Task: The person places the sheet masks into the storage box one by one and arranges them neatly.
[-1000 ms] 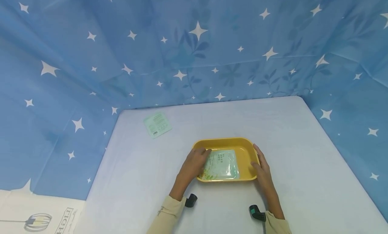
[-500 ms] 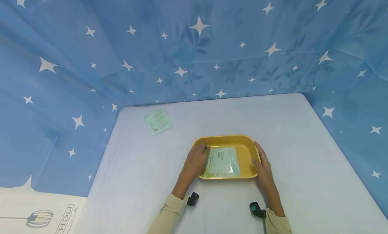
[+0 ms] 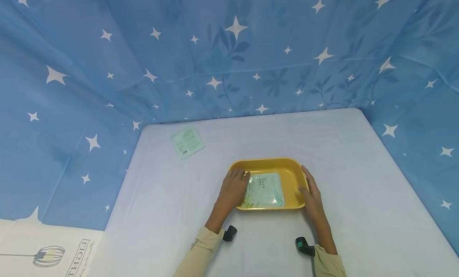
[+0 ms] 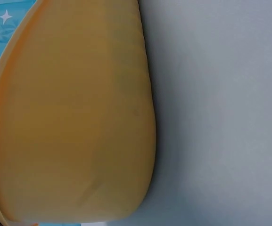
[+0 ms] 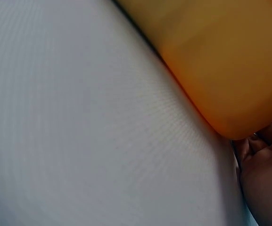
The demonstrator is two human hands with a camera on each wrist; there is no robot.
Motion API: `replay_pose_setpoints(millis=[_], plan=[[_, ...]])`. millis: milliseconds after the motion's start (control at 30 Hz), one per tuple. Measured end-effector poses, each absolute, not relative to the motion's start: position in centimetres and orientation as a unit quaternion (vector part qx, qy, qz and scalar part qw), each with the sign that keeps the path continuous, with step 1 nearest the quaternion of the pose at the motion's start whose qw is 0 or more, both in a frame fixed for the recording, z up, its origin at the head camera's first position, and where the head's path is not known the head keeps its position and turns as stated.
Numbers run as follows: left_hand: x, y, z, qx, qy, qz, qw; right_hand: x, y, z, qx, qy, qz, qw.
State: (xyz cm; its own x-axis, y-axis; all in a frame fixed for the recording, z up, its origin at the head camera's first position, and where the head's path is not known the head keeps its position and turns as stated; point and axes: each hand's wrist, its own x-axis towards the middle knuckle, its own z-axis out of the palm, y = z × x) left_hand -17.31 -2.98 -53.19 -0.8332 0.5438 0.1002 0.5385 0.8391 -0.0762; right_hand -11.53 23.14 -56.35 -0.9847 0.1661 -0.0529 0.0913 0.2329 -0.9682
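In the head view a yellow tray [image 3: 292,185] stands on the white table, with a pale green flat packet [image 3: 267,191] inside it. My left hand [image 3: 231,191] grips the tray's left side, thumb over the inside, and covers the packet's left part. My right hand [image 3: 313,203] holds the tray's right side, thumb on the inner wall and fingers outside. The left wrist view is mostly filled by the tray's outer wall [image 4: 79,113]. In the right wrist view my right hand [image 5: 265,179] shows beside the tray's rounded corner [image 5: 230,94].
A second pale green packet [image 3: 187,143] lies flat on the white table [image 3: 172,197], towards the back left, with print and a barcode facing up. Blue star-patterned cloth [image 3: 229,61] hangs behind and at both sides. A printed white cloth [image 3: 50,249] lies at the lower left.
The whole head view has shifted slightly, so the table and all on it appear a little higher. Both hands keep their places on the tray, and the packets look unmoved.
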Motion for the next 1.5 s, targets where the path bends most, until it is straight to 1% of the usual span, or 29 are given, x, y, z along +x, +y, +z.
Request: replay_pose_setpoints(millis=[467,733,1167,1500], plan=[[-17.42,-2.89,-53.37,-0.281,-0.958,0.017,0.061,-11.50,23.24,-56.42,-0.074,-0.791,0.607,0.033],[-17.04,-2.98,-53.36,-0.290,-0.953,0.010,0.086,-11.13,23.15,-56.52,-0.080,-0.784,0.615,0.030],[-16.89,-2.96,-53.25,-0.287,-0.954,0.025,0.085,-11.12,23.03,-56.51,-0.102,-0.786,0.610,0.011],[-16.99,-2.93,-53.29,-0.283,-0.954,0.028,0.093,-11.33,23.03,-56.27,-0.089,-0.789,0.608,0.018]])
